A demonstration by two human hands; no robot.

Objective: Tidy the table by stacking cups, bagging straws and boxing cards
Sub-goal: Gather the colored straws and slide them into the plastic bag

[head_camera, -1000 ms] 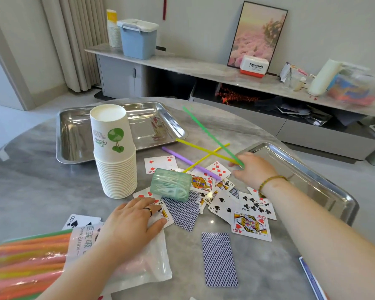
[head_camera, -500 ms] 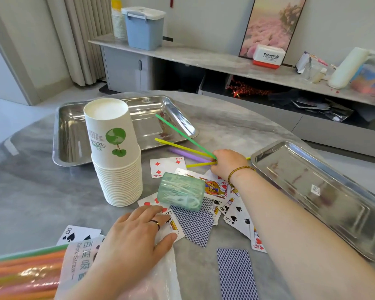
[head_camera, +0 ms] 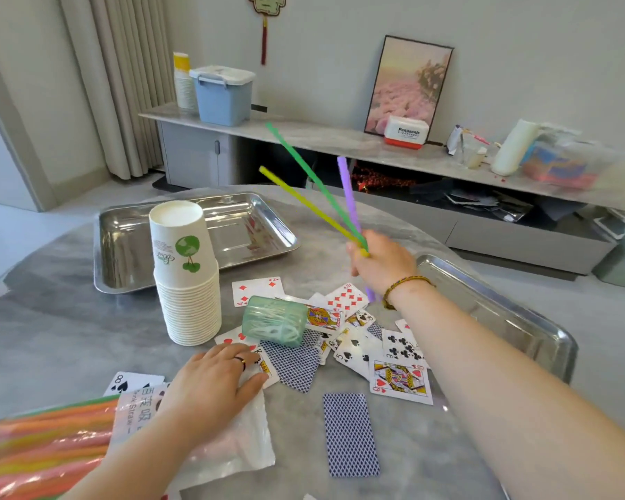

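Head view: a round grey marble tabletop point(head_camera: 51, 337) spreads beneath the left hand point(head_camera: 210, 387) and the right hand point(head_camera: 383, 261). One rectangular steel tray point(head_camera: 130, 247) lies well beyond the left hand; a second steel tray point(head_camera: 502, 312) sits just right of the right wrist. A clear plastic bag of coloured straws point(head_camera: 44, 442) lies under the left hand, whose flat, relaxed fingers rest on its clear end. A tall stack of white paper cups with a green tree print point(head_camera: 186, 276) stands upright just beyond the left hand. Between the hands, playing cards point(head_camera: 399, 380) lie scattered, mostly face up, and one blue-backed card point(head_camera: 350, 434) lies apart, nearer the person. A translucent green cylindrical container point(head_camera: 273, 321) lies on its side on the cards, just beyond the left fingertips. The right hand, raised above the cards, curls round the lower ends of green, yellow and purple plastic straws point(head_camera: 349, 196), which fan upward and leftward.
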